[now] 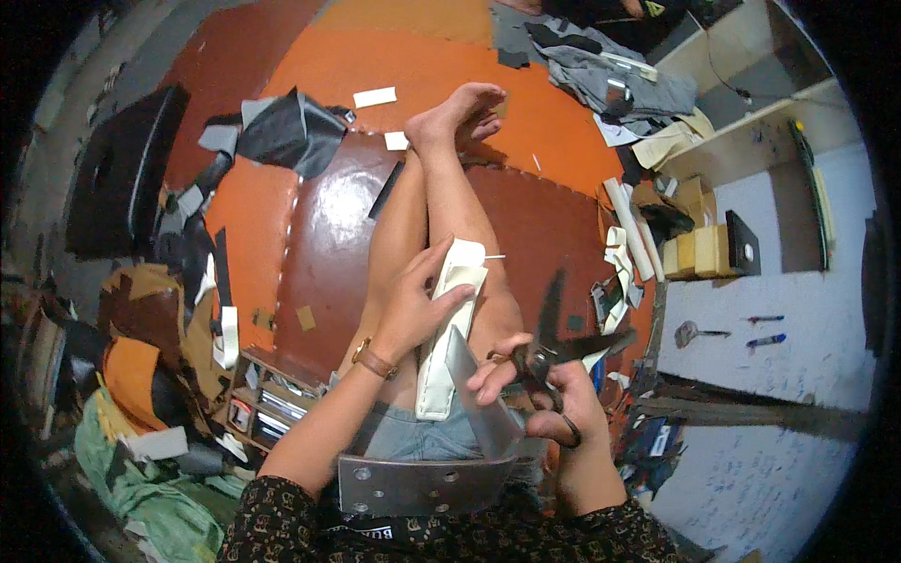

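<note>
My left hand (pixel 422 298) is closed on a long, narrow cream-coloured leather-like piece (pixel 434 389) with stitching along its edges. It lies over my thigh, folded or layered at its far end, where a short white thread (pixel 495 256) sticks out. My right hand (pixel 554 394) holds a pair of dark scissors (pixel 549 352), fingers at the handles. The scissors' blades are spread apart, beside the cream piece and not touching it. Across my lap, a shiny grey bent plate (pixel 422 486) with several round holes or rivets points one tapered arm up between my hands.
A black case-like object (pixel 127 174) stands at the left. Dark and grey scraps (pixel 296 131) lie on the orange and brown mats. Green cloth (pixel 155 493) is lower left. At right are yellow foam-like blocks (pixel 699 251), markers (pixel 766 340) and white rolls (pixel 631 225). Grey clothing (pixel 610 84) lies far right.
</note>
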`<state>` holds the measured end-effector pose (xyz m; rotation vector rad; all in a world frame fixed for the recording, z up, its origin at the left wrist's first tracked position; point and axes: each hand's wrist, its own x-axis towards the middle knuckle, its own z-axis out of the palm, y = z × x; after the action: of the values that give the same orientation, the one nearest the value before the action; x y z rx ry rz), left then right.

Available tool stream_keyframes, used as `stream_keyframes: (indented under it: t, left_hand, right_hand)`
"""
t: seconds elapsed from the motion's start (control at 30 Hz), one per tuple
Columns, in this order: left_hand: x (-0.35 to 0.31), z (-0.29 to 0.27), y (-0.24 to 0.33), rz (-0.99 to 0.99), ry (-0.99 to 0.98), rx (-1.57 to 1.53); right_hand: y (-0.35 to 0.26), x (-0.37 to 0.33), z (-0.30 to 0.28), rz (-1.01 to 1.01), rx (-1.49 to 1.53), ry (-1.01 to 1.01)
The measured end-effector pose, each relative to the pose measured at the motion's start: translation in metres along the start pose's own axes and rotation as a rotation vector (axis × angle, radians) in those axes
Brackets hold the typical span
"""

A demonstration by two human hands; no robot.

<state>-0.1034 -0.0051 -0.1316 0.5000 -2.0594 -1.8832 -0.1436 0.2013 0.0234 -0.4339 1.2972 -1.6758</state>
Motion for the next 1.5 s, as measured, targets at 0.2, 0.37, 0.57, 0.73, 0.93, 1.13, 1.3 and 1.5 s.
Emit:
stream_keyframes:
  t: [0.2,0.37,0.57,0.73,0.93,1.13,1.3,1.5]
  left_hand:
    - [-0.008,-0.007,0.007,-0.029,0.145,0.06]
    - [-0.01,-0.01,0.008,0.064,0.148,0.165]
    - [-0.013,-0.018,0.012,0.107,0.098,0.289]
    - [-0.009,-0.021,0.016,0.088,0.053,0.31]
    - [-0.008,-0.021,0.002,0.027,0.078,0.222]
    - [-0.01,-0.028,0.01,0.024,0.041,0.235]
    - [-0.018,-0.02,0.018,-0.096,0.105,0.193]
    - [-0.017,-0.018,0.024,-0.1,0.094,0.185]
  right_hand:
    - [-0.001,0.004,-0.009,-0.07,-0.018,-0.023]
    - [0.013,0.001,-0.015,-0.147,-0.036,-0.029]
    - [0.018,0.0,-0.019,-0.164,0.035,-0.098]
    - [0.019,0.001,-0.023,-0.161,0.065,-0.154]
    - [0.019,0.004,-0.019,-0.148,-0.002,-0.152]
    - [0.018,0.005,-0.019,-0.169,0.003,-0.173]
    - [0.012,0.007,-0.017,-0.102,0.027,-0.101]
    - [-0.002,0.017,-0.021,-0.021,-0.183,-0.024]
